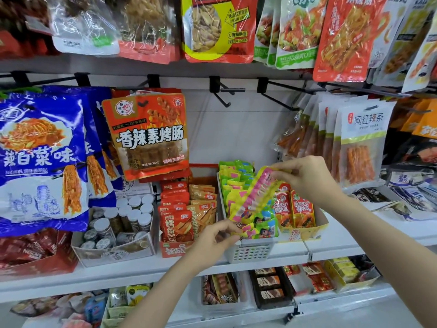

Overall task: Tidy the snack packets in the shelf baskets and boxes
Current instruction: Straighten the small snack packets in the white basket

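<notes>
We hold a row of small yellow and pink packets [256, 194] between both hands, tilted over the white basket [250, 250] on the middle shelf [354, 247]. Our right hand [307, 178] pinches the upper end of the row with thumb and curled fingers, above the far side of the basket. Our left hand [216, 237] pinches the lower end at the basket's near rim, fingers curled round the packets there. More yellow, green and pink packets [233, 179] stand in a line inside the basket behind the lifted row, and a few cartoon-printed ones [266, 227] lie at its front. Just right of the basket a yellow cardboard box [305, 232] holds red packets [294, 208] standing upright. Just left of it an orange box [176, 248] holds red and brown packets [177, 223]. Further left a white box [113, 253] carries small jars [125, 215] with white lids. Large blue bags [40, 162] and an orange bag [147, 133] hang from hooks above.
</notes>
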